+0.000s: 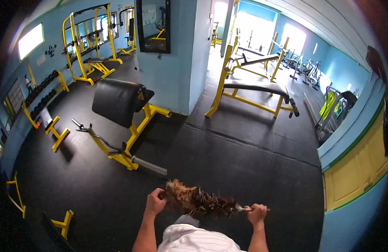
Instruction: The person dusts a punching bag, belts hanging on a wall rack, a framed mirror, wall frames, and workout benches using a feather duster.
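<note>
A brown feather duster (202,201) is stretched sideways in front of my white shirt, its lighter tip to the left and its thin handle to the right. My right hand (257,213) is wrapped round the handle, with the handle's end poking out past the fist. At the feathery tip, my left hand (155,201) has its fingers closed on the feathers. Just beyond my left hand, a curl bar (150,165) rests on the yellow frame of a black-padded preacher bench (117,101).
Weight benches (257,86) stand ahead on the right, near a blue pillar (171,84). A dumbbell rack (44,94) lines the left side. A yellow door (356,164) is at the right, with a treadmill (335,113) beyond it. Black flooring (244,168) runs between them.
</note>
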Demonstrator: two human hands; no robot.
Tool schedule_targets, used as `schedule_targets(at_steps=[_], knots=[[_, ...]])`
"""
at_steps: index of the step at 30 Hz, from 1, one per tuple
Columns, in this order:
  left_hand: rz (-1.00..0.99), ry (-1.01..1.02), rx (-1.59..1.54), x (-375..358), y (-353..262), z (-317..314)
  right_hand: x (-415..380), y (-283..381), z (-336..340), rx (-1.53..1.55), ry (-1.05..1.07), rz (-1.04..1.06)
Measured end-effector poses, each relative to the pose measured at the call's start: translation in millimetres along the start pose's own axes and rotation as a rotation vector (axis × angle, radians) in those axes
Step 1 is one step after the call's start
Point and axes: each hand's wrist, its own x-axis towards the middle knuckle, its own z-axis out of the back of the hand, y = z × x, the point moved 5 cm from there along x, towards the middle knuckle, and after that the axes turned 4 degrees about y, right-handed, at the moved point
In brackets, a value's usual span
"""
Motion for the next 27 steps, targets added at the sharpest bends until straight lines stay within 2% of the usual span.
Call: schedule_targets(at_steps=[1,3,4,6,7,9,13,17,20,22,24,27], knots=[[0.0,-0.007,-0.017,21,-3,1,10,6,0,-0.014,-0.006,0.01],[-0.017,0.098,-0.014,73,-20,-3,48,6,0,-0.035,0.088,-0.138],[-0.01,0.094,-0.016,100,-27,-5,73,3,-2,-0.036,0.091,-0.131],[-0.165,0.179,0.074,145,-43,-15,105,-7,-11,-0.037,0.089,-0.163],[-0.16,0.186,0.089,165,-47,-16,122,-5,-13,-0.011,-0.018,-0.117],[-0.216,0.198,0.099,203,-54,-17,154,-2,-27,0.021,-0.012,-0.156],[-0.11,0.197,0.049,281,-54,-35,234,2,-70,0.056,0.074,-0.226],[-0.054,0.041,0.099,353,-33,-52,336,14,-128,0.049,0.137,-0.194],[-0.048,-0.102,0.109,415,-33,-45,442,33,-167,0.077,0.189,-0.07],[-0.047,-0.194,0.112,452,-39,-33,524,62,-171,0.13,0.217,0.039],[-0.066,-0.316,0.158,486,-49,-12,590,101,-163,0.122,0.016,0.256],[-0.021,-0.404,-0.008,540,-54,16,687,148,-175,0.088,0.169,0.267]])
